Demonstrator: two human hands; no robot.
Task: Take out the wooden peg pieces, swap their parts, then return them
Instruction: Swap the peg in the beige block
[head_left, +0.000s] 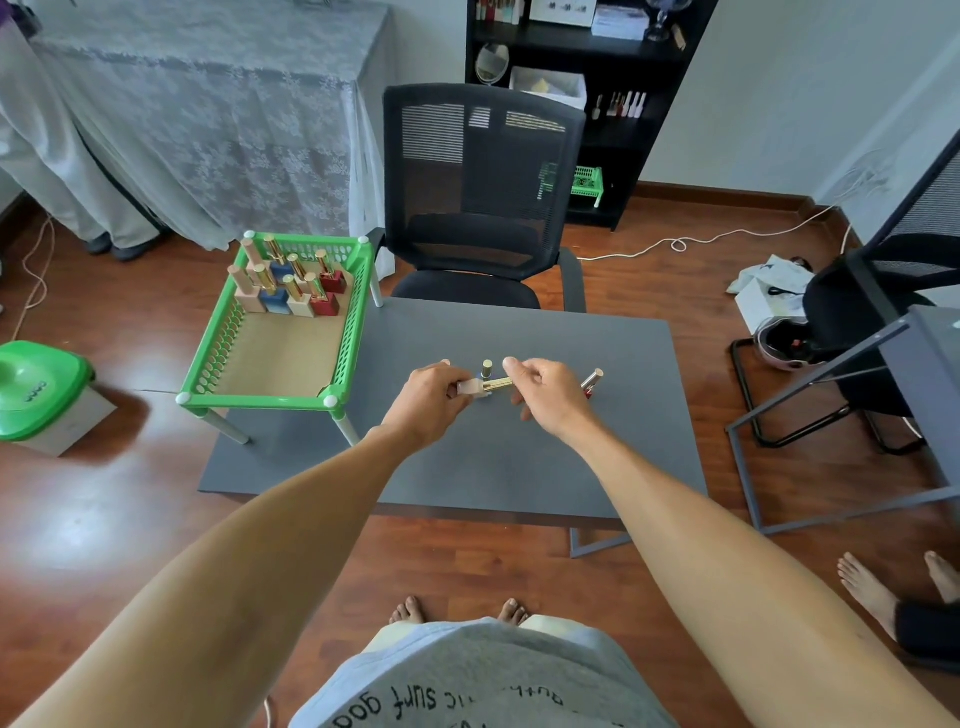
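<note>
Grey desk (519, 467), centre of frame. Left hand (431, 397) closed on the pale pink block end of a wooden peg piece (483, 387); right hand (545, 389) pinches its gold stem, piece held level just above the desk. Behind the hands: an upright peg on a blue base (487, 371), partly hidden. Right of the hands: a tilted red-based peg (592, 382). Green basket (275, 400), left of centre, holds eight pegs (291, 286) along its far end.
</note>
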